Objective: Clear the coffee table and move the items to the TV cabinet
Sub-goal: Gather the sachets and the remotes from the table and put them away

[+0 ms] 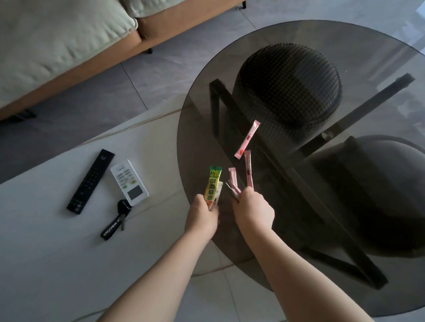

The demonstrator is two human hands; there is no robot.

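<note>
My left hand [203, 215] grips a yellow-green snack stick packet [213, 186] upright, with a pale packet behind it. My right hand [253, 209] holds several pink stick sachets [247, 173] fanned upward. One more pink sachet [247, 140] lies flat on the round smoked-glass coffee table [357, 50], just beyond my right hand. On the lower white table top [44, 251] to the left lie a black remote [90, 181], a white remote [129, 182] and a key with a black strap [117, 218].
A sofa with pale cushions [54, 32] stands at the upper left. Two dark round stools [287, 91] show through the glass, between black table frame bars. Grey floor tiles lie between sofa and tables.
</note>
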